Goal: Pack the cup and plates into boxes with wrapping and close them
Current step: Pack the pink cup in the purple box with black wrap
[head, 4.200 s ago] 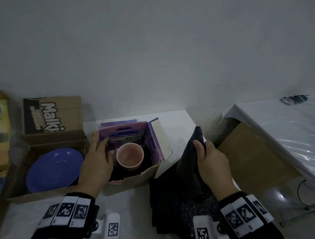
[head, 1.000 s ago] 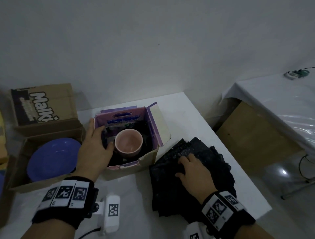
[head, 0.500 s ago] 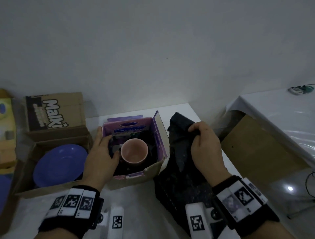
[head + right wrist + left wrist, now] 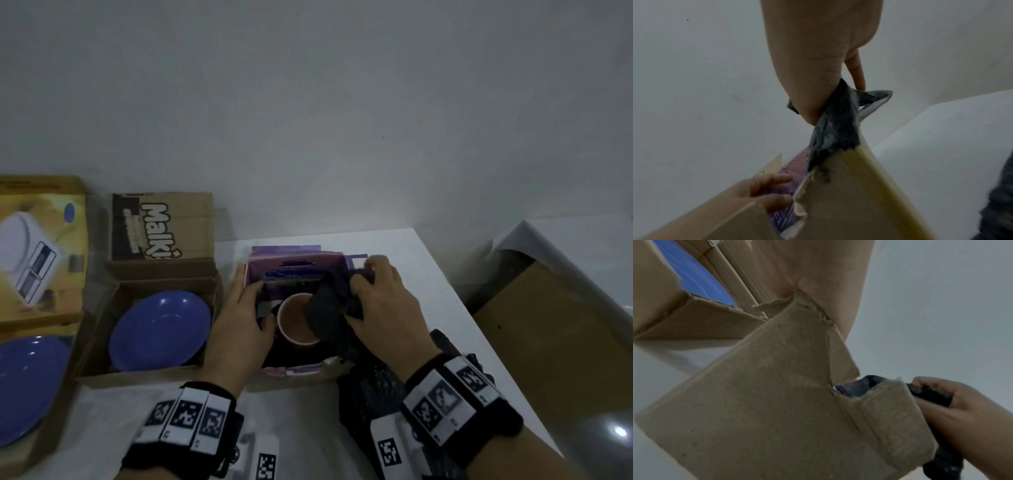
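A pink cup (image 4: pixel 295 322) stands inside a small purple-lined cardboard box (image 4: pixel 294 371). My left hand (image 4: pixel 239 318) grips the box's left wall, fingers reaching inside beside the cup. My right hand (image 4: pixel 380 301) pinches a bunch of black wrapping (image 4: pixel 327 310) over the box's right side, and it hangs onto the cup's rim. In the right wrist view the black wrapping (image 4: pixel 834 129) dangles from my fingers above the box (image 4: pixel 849 203). The left wrist view shows the box's outer wall (image 4: pixel 777 402) and my right hand (image 4: pixel 962 404). A blue plate (image 4: pixel 159 330) lies in an open brown box.
More black wrapping (image 4: pixel 373 390) lies on the white table (image 4: pixel 301 418) under my right wrist. A second blue plate (image 4: pixel 24 387) sits in a box at far left, under a yellow printed lid (image 4: pixel 41 246). The table's right edge drops to the floor.
My right hand has lifted a piece of black wrapping off the pile and carried it left over the box, down onto the cup. The left hand stays on the box.
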`<state>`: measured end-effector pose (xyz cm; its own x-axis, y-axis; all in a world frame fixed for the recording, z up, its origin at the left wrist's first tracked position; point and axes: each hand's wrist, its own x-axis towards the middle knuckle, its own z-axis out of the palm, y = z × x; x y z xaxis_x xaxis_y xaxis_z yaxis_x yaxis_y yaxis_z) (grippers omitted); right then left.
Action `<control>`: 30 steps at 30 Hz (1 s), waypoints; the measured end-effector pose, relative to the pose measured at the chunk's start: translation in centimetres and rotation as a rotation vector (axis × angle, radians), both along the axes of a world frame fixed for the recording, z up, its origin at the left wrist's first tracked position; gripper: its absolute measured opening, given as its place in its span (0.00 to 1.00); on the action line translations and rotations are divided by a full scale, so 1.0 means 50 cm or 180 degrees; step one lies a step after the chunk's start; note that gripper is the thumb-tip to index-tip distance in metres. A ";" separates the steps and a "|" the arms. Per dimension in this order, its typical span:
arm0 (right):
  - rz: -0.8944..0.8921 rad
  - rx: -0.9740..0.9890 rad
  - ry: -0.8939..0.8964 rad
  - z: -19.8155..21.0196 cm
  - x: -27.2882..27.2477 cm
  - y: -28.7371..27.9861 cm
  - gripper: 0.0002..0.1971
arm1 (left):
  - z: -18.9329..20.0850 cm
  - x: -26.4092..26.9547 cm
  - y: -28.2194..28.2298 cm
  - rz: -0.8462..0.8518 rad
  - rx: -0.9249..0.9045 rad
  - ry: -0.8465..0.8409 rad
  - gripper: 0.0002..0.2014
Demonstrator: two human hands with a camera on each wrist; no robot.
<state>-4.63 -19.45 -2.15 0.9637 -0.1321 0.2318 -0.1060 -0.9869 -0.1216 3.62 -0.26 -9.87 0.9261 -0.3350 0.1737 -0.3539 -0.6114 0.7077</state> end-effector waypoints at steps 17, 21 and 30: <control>0.0352 0.1273 -0.0861 -0.023 0.119 0.092 0.20 | -0.002 -0.002 -0.006 0.0297 -0.0601 0.0269 0.21; 0.0722 0.0222 -0.0162 -0.058 0.147 0.114 0.19 | 0.002 -0.002 -0.007 0.0271 -0.0672 0.0330 0.23; 0.1041 0.0480 0.1208 -0.090 0.180 0.120 0.23 | 0.006 -0.003 -0.005 0.0352 -0.0801 0.0543 0.26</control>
